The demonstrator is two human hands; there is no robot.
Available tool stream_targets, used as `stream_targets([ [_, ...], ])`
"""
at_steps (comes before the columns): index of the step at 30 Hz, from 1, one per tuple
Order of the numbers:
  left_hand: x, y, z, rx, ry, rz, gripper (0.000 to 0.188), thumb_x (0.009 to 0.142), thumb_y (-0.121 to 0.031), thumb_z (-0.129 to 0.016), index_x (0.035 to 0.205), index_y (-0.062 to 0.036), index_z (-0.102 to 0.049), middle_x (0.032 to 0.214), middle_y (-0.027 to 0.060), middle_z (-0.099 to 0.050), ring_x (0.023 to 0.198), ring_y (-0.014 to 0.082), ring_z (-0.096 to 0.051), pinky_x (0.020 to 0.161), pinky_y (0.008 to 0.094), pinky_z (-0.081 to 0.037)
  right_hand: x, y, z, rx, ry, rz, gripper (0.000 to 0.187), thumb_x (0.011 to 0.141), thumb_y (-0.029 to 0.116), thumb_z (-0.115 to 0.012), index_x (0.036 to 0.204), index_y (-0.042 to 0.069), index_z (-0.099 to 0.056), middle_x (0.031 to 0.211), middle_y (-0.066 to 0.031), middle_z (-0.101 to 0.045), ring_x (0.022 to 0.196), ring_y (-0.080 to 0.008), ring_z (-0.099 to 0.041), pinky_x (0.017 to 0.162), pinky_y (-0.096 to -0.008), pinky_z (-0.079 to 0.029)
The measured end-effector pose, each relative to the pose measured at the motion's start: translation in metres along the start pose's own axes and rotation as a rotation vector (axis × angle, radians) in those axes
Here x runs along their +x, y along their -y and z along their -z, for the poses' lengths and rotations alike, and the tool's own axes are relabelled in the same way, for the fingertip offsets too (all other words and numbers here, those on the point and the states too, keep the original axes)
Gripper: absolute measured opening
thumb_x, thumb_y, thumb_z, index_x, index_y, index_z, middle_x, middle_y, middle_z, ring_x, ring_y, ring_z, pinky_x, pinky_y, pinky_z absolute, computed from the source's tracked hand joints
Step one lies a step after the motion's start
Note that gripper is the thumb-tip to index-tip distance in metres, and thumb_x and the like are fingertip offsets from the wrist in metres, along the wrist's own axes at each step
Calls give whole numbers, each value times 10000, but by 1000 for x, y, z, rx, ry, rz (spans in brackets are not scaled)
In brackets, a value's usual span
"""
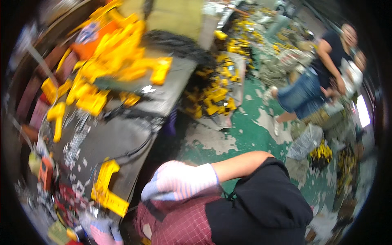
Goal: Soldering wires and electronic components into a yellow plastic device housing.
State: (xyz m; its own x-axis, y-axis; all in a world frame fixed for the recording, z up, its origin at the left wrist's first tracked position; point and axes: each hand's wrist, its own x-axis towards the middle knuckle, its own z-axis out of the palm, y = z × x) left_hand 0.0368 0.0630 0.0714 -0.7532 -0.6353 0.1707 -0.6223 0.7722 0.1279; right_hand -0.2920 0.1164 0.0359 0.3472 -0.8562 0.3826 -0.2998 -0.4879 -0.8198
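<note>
My right hand (177, 181), in a pale glove with blue and pink stripes, is above my lap near the table's edge. Its fingers curl down and look closed; whatever they may hold is hidden. At the lower left my left hand (102, 232), gloved in pink and grey-blue, shows only partly, closed beside a small yellow and dark object (73, 234) that I cannot make out. Between the hands, an angled yellow plastic piece (109, 192) lies at the table's near edge. Dark red checked cloth (183, 216) covers my lap.
Yellow plastic parts (118, 53) are heaped on the dark table (122, 141), with small silvery pieces (77, 139) and a black cable (136, 151). More yellow parts (216, 94) lie on the floor beyond. A person (326, 69) stands at the right among sacks (281, 67).
</note>
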Motion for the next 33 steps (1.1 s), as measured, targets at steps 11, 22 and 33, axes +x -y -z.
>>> stream_targets([
  [11, -42, 21, -25, -305, -25, 105, 177, 668, -196, -714, 784, -147, -589, 695, 28, -529, 684, 262, -539, 634, 403, -400, 38, 10, -7, 272, 590, -486, 223, 918, 156, -640, 1116, 69, -696, 997, -92, -725, 888, -206, -703, 800, -306, -540],
  [22, -46, 47, -35, -210, -358, 346, 193, 804, -237, -698, 911, -87, -641, 903, 95, -629, 888, 351, -604, 837, 480, -462, 40, 1, -8, 610, -143, -883, 178, 912, 160, -625, 982, -3, -649, 551, -6, -523, 450, -74, -475, 495, -231, -427],
  [33, -11, 77, -64, -48, -84, 344, 758, 622, -455, -797, 1253, -100, -570, 1141, 108, -582, 1100, 309, -536, 1068, 506, -319, 49, -15, -29, 691, -232, -1092, 200, 905, 164, -621, 1006, -5, -658, 516, 14, -465, 407, -75, -402, 461, -230, -383],
])
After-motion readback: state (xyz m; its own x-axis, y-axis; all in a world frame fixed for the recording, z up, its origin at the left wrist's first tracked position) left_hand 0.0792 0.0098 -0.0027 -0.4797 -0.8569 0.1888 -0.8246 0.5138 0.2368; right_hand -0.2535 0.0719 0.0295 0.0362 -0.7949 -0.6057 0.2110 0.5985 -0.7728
